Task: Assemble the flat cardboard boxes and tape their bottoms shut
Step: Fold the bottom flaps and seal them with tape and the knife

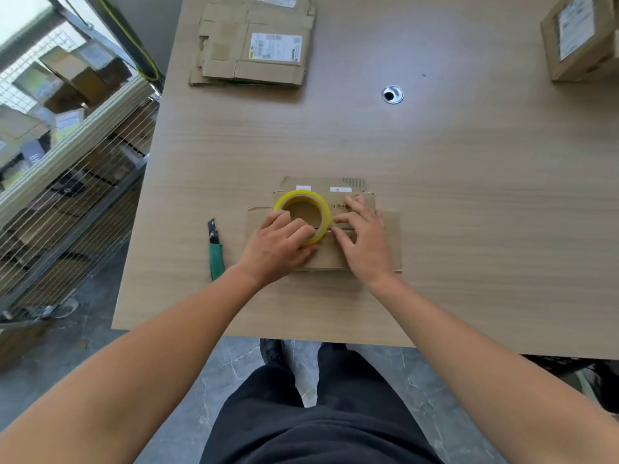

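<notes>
Cardboard box [324,260] lies on the table [469,195] near its front edge, flaps folded in. Both forearms reach forward over it. Left hand [281,243] curls round the yellow tape roll [303,195] resting on the box. Right hand [364,236] presses spread fingers flat beside it. Green knife [216,256] lies just left.

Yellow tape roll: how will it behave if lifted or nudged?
The tape roll is a thick ring with an open core: probably rigid, light, easy to hook, as the left hand grips its rim. Lying hole-up on the cardboard box, it likely slides rather than rolls; on edge it would roll.
</notes>
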{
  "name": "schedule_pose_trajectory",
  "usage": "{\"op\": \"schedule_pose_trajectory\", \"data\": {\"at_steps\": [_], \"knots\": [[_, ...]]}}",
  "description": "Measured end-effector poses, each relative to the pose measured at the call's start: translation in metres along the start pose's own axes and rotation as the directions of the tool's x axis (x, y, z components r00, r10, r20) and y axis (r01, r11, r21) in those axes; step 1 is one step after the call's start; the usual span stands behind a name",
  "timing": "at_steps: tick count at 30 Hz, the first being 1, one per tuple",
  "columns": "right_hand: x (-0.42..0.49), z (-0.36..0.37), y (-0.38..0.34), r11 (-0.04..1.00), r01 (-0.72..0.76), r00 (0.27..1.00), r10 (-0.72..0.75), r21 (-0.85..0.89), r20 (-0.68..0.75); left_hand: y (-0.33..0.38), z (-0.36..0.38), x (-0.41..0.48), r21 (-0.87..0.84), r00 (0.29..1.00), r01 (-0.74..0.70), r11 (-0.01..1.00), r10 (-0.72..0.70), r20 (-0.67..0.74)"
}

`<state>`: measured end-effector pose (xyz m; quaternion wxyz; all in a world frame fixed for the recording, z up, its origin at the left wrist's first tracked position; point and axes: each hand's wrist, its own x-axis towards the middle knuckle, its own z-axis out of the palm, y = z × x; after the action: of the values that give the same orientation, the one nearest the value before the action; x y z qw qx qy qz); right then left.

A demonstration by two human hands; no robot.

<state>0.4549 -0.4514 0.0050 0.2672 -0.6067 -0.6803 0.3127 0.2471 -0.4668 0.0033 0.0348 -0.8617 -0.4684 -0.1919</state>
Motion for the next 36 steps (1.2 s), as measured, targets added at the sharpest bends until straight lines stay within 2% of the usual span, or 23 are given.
{"op": "schedule_pose_trajectory", "data": {"at_steps": [5, 9, 12, 14, 16, 18, 20, 21, 24, 27, 36], "knots": [[0.001, -0.001, -0.004, 1.000, 0.007, 0.999, -0.007, -0.001, -0.045, -0.003, 0.009, -0.002, -0.019, 1.000, -0.010, 1.000, 0.010, -0.017], [0.001, -0.003, -0.009, 0.995, 0.040, 0.998, -0.036, -0.089, 0.044, -0.008, 0.018, -0.007, -0.021, 0.998, -0.010, 1.000, 0.008, -0.069], [-0.004, -0.029, -0.004, 0.994, -0.025, 0.999, 0.022, 0.111, 0.025, -0.013, 0.017, -0.005, -0.022, 0.996, 0.018, 1.000, -0.020, -0.082], [-0.015, -0.049, 0.005, 0.963, -0.179, 0.983, 0.184, 0.203, -0.005, -0.014, 0.015, -0.003, -0.008, 0.996, 0.011, 1.000, -0.011, -0.086], [-0.022, -0.059, 0.014, 0.878, -0.355, 0.925, 0.379, 0.321, -0.013, -0.011, 0.015, -0.003, 0.007, 0.994, 0.010, 1.000, -0.009, -0.108], [-0.021, -0.057, 0.015, 0.708, -0.456, 0.853, 0.521, 0.540, 0.036, -0.006, 0.017, -0.005, 0.013, 0.991, 0.027, 1.000, -0.025, -0.133], [-0.014, -0.052, 0.008, 0.546, -0.478, 0.812, 0.574, 0.688, 0.108, -0.005, 0.018, -0.006, 0.017, 0.989, 0.032, 0.999, -0.029, -0.147], [-0.011, -0.050, 0.005, 0.517, -0.470, 0.813, 0.569, 0.716, 0.123, -0.005, 0.019, -0.006, 0.016, 0.989, 0.025, 1.000, -0.023, -0.146], [-0.006, -0.047, 0.005, 0.546, -0.432, 0.842, 0.529, 0.718, 0.104, -0.008, 0.021, -0.005, 0.018, 0.991, 0.004, 1.000, -0.001, -0.137], [-0.006, -0.048, 0.014, 0.598, -0.453, 0.833, 0.548, 0.661, 0.075, -0.008, 0.022, -0.003, 0.037, 0.991, -0.010, 0.999, 0.015, -0.135], [-0.005, -0.038, 0.028, 0.554, -0.497, 0.783, 0.619, 0.668, 0.069, -0.008, 0.018, 0.002, 0.019, 0.990, -0.044, 0.999, 0.046, -0.130]]}}
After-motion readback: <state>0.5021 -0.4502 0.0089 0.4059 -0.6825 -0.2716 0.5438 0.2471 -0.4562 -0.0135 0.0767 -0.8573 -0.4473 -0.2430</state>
